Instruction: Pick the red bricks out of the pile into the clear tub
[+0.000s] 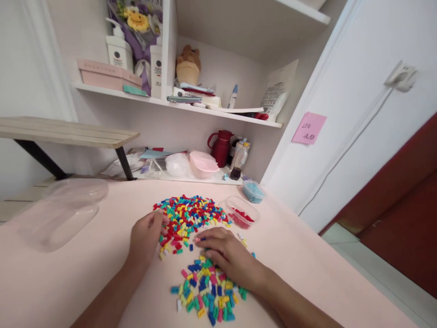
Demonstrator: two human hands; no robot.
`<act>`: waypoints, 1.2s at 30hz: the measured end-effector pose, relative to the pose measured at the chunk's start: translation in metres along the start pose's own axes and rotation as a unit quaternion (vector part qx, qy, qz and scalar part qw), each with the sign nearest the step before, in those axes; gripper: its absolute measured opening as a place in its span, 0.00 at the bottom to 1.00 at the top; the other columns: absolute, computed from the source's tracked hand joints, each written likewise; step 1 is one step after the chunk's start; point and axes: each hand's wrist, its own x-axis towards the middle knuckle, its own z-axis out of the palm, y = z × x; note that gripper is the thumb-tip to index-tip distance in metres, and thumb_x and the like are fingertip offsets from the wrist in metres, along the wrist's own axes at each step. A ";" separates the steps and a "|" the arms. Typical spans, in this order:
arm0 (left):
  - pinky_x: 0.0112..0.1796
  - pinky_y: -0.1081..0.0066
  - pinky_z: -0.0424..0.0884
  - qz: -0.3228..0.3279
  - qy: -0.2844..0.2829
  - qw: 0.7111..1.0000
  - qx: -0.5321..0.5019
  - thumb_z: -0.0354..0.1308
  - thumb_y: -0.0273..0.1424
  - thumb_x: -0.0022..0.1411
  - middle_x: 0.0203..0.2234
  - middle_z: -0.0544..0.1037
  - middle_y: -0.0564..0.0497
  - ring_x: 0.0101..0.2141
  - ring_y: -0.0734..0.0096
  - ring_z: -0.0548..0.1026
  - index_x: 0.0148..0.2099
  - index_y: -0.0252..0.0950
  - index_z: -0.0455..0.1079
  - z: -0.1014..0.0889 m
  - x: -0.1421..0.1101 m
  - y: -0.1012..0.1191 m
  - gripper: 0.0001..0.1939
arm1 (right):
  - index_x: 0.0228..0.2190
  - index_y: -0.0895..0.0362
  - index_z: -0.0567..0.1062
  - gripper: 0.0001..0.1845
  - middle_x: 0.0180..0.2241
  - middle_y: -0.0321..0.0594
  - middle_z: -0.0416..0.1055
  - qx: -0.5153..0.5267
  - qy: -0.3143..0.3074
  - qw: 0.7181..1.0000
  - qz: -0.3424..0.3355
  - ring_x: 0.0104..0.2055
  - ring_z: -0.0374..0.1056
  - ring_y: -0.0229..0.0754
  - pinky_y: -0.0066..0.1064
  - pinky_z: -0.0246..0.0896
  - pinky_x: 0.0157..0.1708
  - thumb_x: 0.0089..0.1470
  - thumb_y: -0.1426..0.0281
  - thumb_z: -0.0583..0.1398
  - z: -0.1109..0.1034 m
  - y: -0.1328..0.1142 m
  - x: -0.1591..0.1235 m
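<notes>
A large pile of small multicoloured plastic bricks (194, 209) is spread on the pink tabletop, with many red ones in it. A looser group of bricks (208, 291) lies nearer to me, mostly green, blue, yellow and pink. My left hand (146, 230) rests at the left edge of the far pile, its fingers curled together beside red bricks; what they pinch, if anything, is hidden. Between the two groups my right hand (227, 250) lies palm down, fingers stretched out and thumb apart, its fingertips by a few loose bricks.
A clear tub with red bricks (241, 217) stands right of the far pile, near a tub of light blue pieces (253, 191). Transparent empty containers (61, 223) lie at the left. Behind are a pink bowl (204, 164), a red jug (221, 148) and a bottle (240, 161).
</notes>
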 end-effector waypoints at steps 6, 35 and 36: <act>0.29 0.69 0.68 -0.008 -0.003 1.000 0.001 0.52 0.44 0.53 0.16 0.74 0.53 0.23 0.65 0.74 0.30 0.36 0.73 -0.002 0.003 -0.001 0.17 | 0.52 0.50 0.74 0.18 0.56 0.43 0.69 -0.032 0.168 0.983 0.071 0.58 0.63 0.48 0.46 0.58 0.57 0.63 0.66 0.53 -0.031 0.023 -0.005; 0.24 0.73 0.64 0.025 0.015 0.999 -0.035 0.52 0.45 0.57 0.14 0.72 0.54 0.19 0.70 0.70 0.28 0.36 0.72 0.001 -0.001 -0.003 0.19 | 0.47 0.49 0.76 0.16 0.54 0.44 0.69 -0.080 0.112 0.990 0.027 0.56 0.64 0.48 0.46 0.61 0.54 0.63 0.71 0.52 -0.020 0.038 -0.013; 0.24 0.73 0.63 0.026 0.019 0.999 -0.042 0.52 0.45 0.57 0.14 0.72 0.54 0.19 0.71 0.70 0.28 0.36 0.72 0.001 -0.001 -0.003 0.18 | 0.47 0.49 0.76 0.16 0.54 0.44 0.69 -0.077 0.106 0.991 0.023 0.56 0.64 0.48 0.46 0.62 0.54 0.63 0.71 0.52 -0.019 0.039 -0.013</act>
